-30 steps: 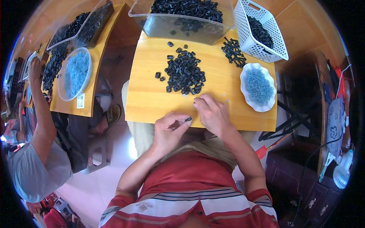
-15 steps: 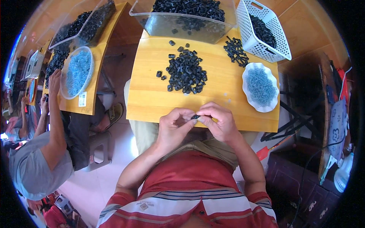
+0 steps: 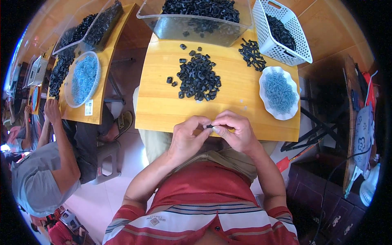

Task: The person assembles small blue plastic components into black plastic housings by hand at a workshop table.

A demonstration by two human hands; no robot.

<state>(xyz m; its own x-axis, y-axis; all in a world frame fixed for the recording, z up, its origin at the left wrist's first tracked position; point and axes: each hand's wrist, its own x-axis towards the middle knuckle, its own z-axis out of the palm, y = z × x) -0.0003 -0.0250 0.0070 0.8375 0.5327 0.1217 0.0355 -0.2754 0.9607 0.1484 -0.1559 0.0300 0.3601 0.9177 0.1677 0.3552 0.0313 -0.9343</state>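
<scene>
My left hand [image 3: 188, 136] and my right hand [image 3: 235, 131] meet fingertip to fingertip over the near edge of the yellow wooden table [image 3: 163, 104]. Between them they pinch one small black plastic part [image 3: 209, 126]; most of it is hidden by my fingers. Beyond the hands lies a heap of similar black parts [image 3: 199, 77]. A white wavy-rimmed plate with small blue pieces [image 3: 279, 92] rests to the right of the heap.
A clear plastic bin of black parts [image 3: 198, 18] and a white slotted basket [image 3: 283, 32] stand at the table's far edge, with a smaller black cluster [image 3: 251, 53] between. At a second table [image 3: 96, 108] on the left, another person [image 3: 49, 163] works beside a bowl of blue pieces [image 3: 83, 77].
My right hand came back from the table surface to meet my left hand. Both hands have closed together on the small black part at the table's near edge.
</scene>
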